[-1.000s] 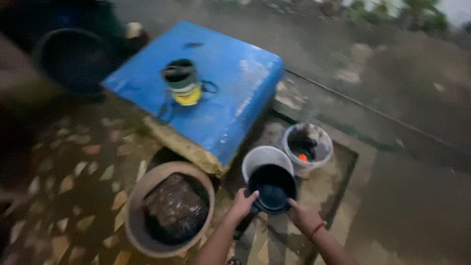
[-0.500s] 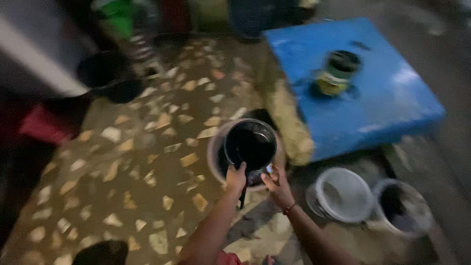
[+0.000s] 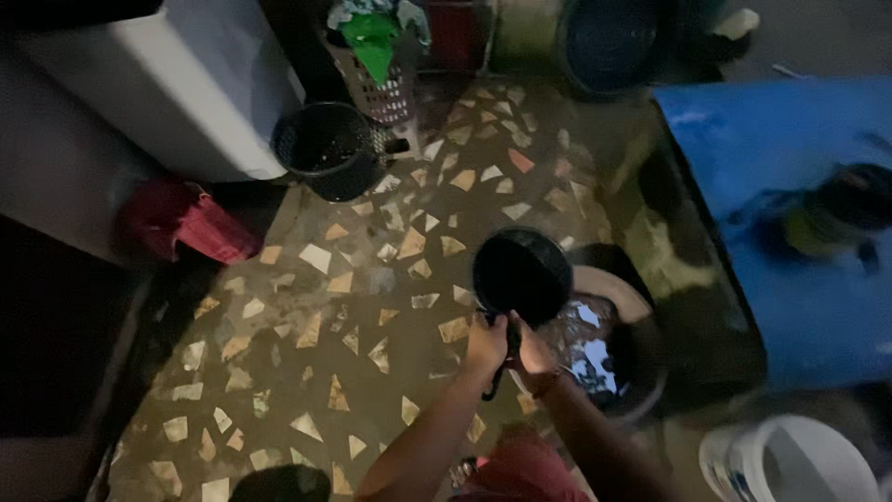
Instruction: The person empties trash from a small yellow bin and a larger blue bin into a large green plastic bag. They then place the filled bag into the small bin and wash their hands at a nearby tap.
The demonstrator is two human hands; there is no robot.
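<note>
Your left hand [image 3: 486,346] and right hand [image 3: 532,351] both clasp black pot [image 3: 521,274] by handle, now lifted clear of white bucket [image 3: 790,463], carried left over tub [image 3: 609,339] rim, mosaic floor [image 3: 344,307] beyond.

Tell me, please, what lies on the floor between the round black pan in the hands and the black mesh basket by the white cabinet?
Head view: only bare stone-chip floor lies between pan and basket.
</note>
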